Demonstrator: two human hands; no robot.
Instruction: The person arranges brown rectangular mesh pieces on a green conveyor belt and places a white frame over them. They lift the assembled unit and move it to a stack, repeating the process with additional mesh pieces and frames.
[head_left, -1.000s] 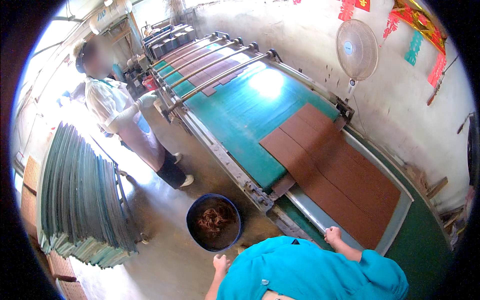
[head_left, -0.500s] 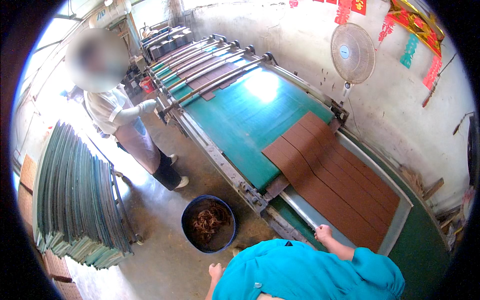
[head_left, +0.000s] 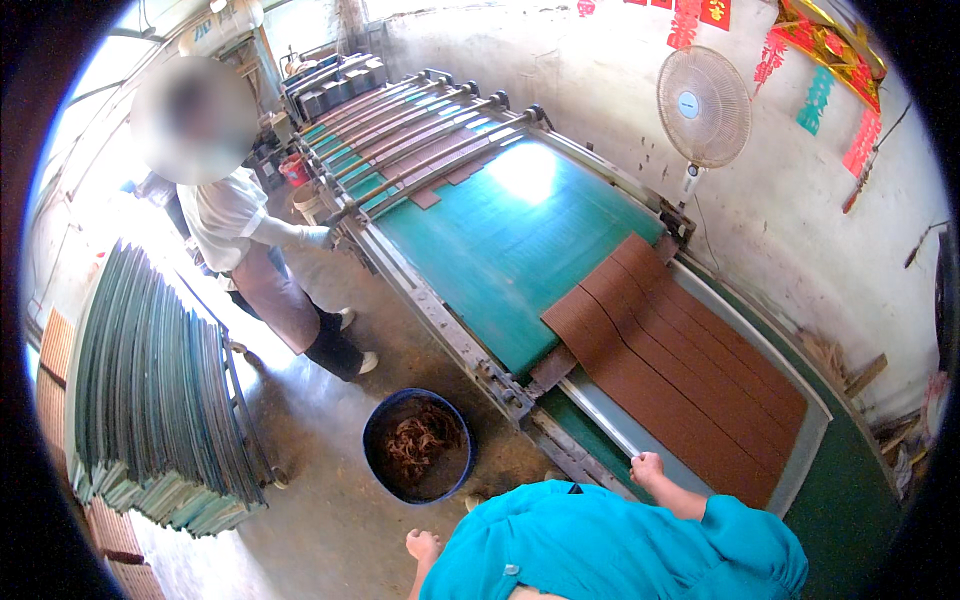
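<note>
A grey flat tray [head_left: 800, 480] with a pale raised edge lies at the end of the machine. My right hand [head_left: 647, 467] is closed on its near-left edge. Brown ribbed sheets [head_left: 690, 370], split lengthwise into several strips, rest on the tray. Their far end still lies on the green conveyor belt [head_left: 470, 250], with a bend where they drop from belt to tray. My left hand [head_left: 423, 545] hangs at my left side, fingers curled in, and nothing shows in it.
A blue-rimmed tub [head_left: 375, 480] with brown scraps stands on the floor. Many green boards [head_left: 165, 380] are stacked on edge at the left. A co-worker [head_left: 215, 220] stands beside the conveyor's rollers [head_left: 440, 165]. A fan [head_left: 704, 110] stands by the wall.
The brown sheets have slid further off the belt onto the tray, toward the lower right. My left hand has shifted slightly left. The co-worker's gloved hand has moved along the conveyor's side, toward me.
</note>
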